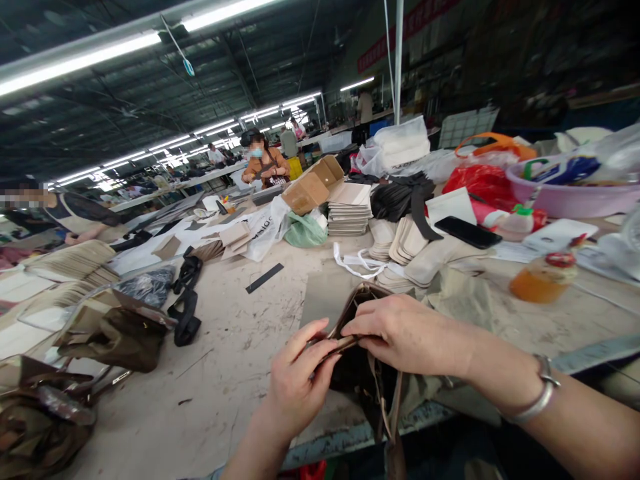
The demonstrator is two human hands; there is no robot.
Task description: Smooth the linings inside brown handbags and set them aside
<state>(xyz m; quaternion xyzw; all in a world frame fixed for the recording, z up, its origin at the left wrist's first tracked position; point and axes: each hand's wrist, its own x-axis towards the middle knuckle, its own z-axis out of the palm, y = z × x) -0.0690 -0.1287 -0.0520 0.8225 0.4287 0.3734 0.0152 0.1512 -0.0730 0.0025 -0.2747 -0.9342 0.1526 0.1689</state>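
Observation:
My left hand [300,380] and my right hand [405,333] both pinch the rim of a dark brown bag [360,363] at the near edge of the worktable [235,360]. The bag's mouth stands open between the hands, and its body and strap hang over the table's edge. A grey flat card [325,297] lies just behind the bag. A metal bangle [537,393] circles my right wrist.
Brown bags [115,333] pile up at the left. Stacks of cut beige pieces [405,243], a black phone [467,231], an orange-filled bottle [543,277], a pink basin [575,193] and a cardboard box [313,183] stand behind. Black straps [186,300] lie centre-left. Other people work farther back.

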